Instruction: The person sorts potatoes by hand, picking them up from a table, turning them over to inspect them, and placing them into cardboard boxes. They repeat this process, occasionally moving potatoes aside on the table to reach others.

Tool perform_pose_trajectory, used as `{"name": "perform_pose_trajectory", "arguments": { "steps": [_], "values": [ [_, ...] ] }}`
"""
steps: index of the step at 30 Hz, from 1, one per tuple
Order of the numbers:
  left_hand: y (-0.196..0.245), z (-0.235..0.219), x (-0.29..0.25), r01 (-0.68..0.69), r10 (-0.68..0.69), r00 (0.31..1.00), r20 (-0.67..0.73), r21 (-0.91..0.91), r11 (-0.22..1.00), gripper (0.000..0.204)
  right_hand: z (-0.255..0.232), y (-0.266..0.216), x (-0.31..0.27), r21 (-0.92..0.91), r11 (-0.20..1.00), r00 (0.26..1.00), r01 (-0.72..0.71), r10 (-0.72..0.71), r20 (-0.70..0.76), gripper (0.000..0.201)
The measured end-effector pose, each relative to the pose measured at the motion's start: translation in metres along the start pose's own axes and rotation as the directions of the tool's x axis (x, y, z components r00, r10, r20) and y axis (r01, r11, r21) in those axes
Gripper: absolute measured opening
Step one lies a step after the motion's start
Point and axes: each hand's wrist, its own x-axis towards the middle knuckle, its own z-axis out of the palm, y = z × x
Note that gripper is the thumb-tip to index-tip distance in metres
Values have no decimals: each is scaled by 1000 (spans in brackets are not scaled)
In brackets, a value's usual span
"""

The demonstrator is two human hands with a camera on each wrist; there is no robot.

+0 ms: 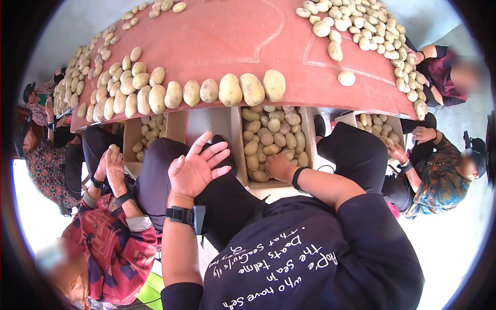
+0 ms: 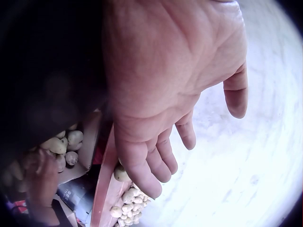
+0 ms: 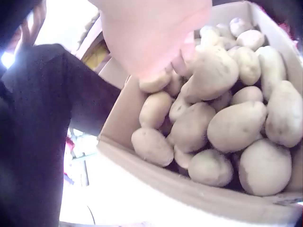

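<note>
Okay, my right grip (image 1: 281, 168) is down in the near half of the cardboard carton (image 1: 237, 144), up against a long pale potato (image 3: 215, 73) on top of the heap. The fingers look bent against it, but their tips are hidden, so I can't tell whether I've actually got hold. Over on the left, my left grip (image 1: 194, 168) is released: palm up, fingers spread, nothing in it, hanging above my leg. And the carton itself sits between my knees, at the near edge of the red bench (image 1: 206, 46), where a row of potatoes (image 1: 252, 90) lies side by side. Now, to do this well, I'd say take the potato across its narrower middle, fingertips tucked under, then lift straight up so its neighbours don't tumble into the gap. Firm, not hard; a squeeze or a knock could bruise the skin.
</note>
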Motion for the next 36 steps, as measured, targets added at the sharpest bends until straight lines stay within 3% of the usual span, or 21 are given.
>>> {"name": "perform_pose_trajectory", "arguments": {
  "steps": [1, 4, 8, 12, 15, 21, 29, 31, 32, 36],
  "values": [
    [0, 0, 0, 0, 0, 1000, -3, -3, 1000, 88, 13, -8, 0, -113, 994, 1000, -15, 17, 18, 29],
    [-1, 0, -3, 2, -2, 1000, -14, -4, 1000, 88, 39, -9, -2, -319, 947, 976, -46, -26, -218, 30],
    [-1, -3, -4, -9, 9, 1000, -22, 3, 1000, 87, 17, -6, 12, -253, 966, 993, 52, -23, 115, 29],
    [-1, -4, -2, 1, -1, 1000, -15, 2, 1000, 86, 13, -6, 18, -253, 964, 995, 78, -59, 81, 27],
    [-3, -5, -2, 5, -6, 1000, -11, -20, 1000, 85, -6, -3, 16, -185, 971, 966, 149, -103, 238, 31],
    [-2, -5, 0, 7, -7, 1000, -1, -4, 1000, 84, -12, -12, 7, -198, 978, 981, 60, -21, 195, 28],
    [-3, -7, -3, 7, -7, 1000, -2, 14, 1000, 84, 7, 9, 7, 162, 984, 997, 73, -78, 27, 35],
    [-4, -6, -1, 3, -3, 1000, -4, 9, 1000, 84, -10, 15, 5, 332, 943, 994, -15, -23, 109, 40],
    [-4, -5, -1, 2, -2, 1000, -10, 4, 1000, 84, -16, 17, 5, 411, 910, 988, -61, -3, 153, 42],
    [-5, -5, -2, -8, 8, 1000, -5, 8, 1000, 84, -14, 33, -6, 839, 537, 967, -85, 248, -61, 34]
  ]
}}
